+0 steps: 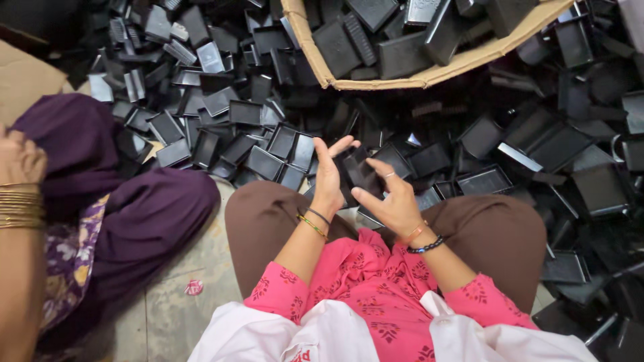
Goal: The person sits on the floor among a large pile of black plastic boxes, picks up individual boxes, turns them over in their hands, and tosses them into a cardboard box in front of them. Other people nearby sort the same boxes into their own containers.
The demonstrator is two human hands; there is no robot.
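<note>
I sit on the floor with brown trousers and pink sleeves. My left hand (329, 177) and my right hand (392, 198) are raised together over my knees and both hold one small black plastic tray piece (361, 171) between them. My left fingers are spread behind it; my right thumb and fingers wrap its lower right side. A large heap of the same black plastic pieces (268, 144) lies just beyond my knees.
A cardboard box (376, 82) holding more black pieces stands at the top centre. Another person in purple clothes (134, 214) with gold bangles (20, 206) sits at my left. Bare stone floor (181, 308) shows between us, with a small red scrap (193, 287).
</note>
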